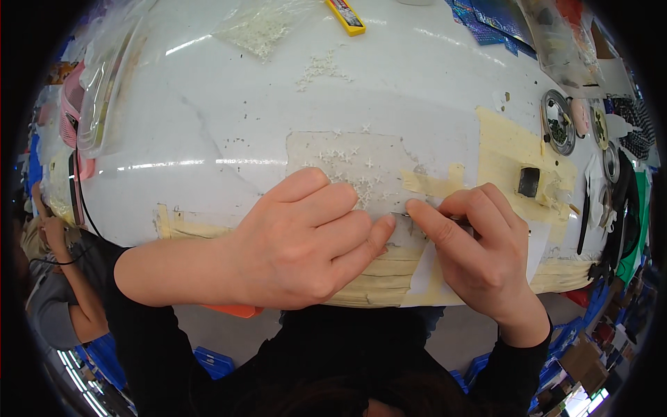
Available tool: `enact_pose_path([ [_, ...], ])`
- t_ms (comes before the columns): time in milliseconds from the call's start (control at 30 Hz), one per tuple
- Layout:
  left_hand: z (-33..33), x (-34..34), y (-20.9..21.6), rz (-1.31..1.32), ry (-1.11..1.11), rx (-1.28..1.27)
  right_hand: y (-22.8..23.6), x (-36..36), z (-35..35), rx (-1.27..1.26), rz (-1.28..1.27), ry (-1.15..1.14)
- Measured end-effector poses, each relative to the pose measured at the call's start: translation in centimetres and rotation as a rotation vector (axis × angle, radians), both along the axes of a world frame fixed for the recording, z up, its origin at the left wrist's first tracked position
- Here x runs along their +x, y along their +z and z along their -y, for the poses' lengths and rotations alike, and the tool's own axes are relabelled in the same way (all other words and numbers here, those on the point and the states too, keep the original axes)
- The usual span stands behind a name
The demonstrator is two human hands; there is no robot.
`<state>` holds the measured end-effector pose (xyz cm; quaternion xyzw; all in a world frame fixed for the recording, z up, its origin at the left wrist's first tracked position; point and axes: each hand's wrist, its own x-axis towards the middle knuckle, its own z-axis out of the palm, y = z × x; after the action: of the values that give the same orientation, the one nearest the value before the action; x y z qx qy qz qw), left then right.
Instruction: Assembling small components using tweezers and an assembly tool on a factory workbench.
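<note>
My right hand [483,243] is closed in a pinch around a thin dark metal tool [401,214], whose tip points left; most of it is hidden by the fingers. Close to that tip is the thumb of my left hand [306,236]. The left fingers are curled in, and whatever they may hold is hidden behind them. Just beyond both hands, small white star-shaped pieces [369,162] are scattered on a clear, taped-down sheet [302,149]. A second cluster of these pieces [321,66] lies farther away on the white table [208,83].
At the far side lie a clear bag of white pieces [260,31] and a yellow box [347,17]. Round metal dishes [558,121] and a small black block [529,181] stand right. Plastic trays [104,104] edge the left. Another person [59,299] sits at far left.
</note>
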<state>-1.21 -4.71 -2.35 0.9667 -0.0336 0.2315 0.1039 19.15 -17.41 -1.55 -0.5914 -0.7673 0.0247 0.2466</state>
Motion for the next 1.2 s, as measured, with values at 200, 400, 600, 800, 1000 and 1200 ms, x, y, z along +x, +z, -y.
enact_pose_path([
  [200, 0.0, 0.0, 0.1, 0.003, -0.003, 0.011, 0.0, 0.2, -0.1, -0.006, -0.068, -0.014],
  [400, 0.2, 0.0, 0.1, -0.003, 0.001, 0.025, 0.0, 0.2, -0.2, 0.008, -0.115, -0.042],
  [600, -0.5, 0.1, 0.7, -0.032, 0.015, -0.039, 0.0, 0.3, 0.1, 0.041, -0.228, -0.095],
  [800, -0.7, 1.2, 0.6, 0.019, 0.117, -0.182, 0.0, 0.6, 0.1, 0.131, -0.259, -0.134],
  [1000, -0.8, 1.1, 0.7, -0.039, 0.057, -0.088, 0.0, 0.4, 0.3, 0.153, -0.277, -0.174],
  [1200, -0.4, 1.3, 0.8, 0.006, 0.073, -0.072, 0.0, 0.0, 0.4, 0.145, -0.329, -0.237],
])
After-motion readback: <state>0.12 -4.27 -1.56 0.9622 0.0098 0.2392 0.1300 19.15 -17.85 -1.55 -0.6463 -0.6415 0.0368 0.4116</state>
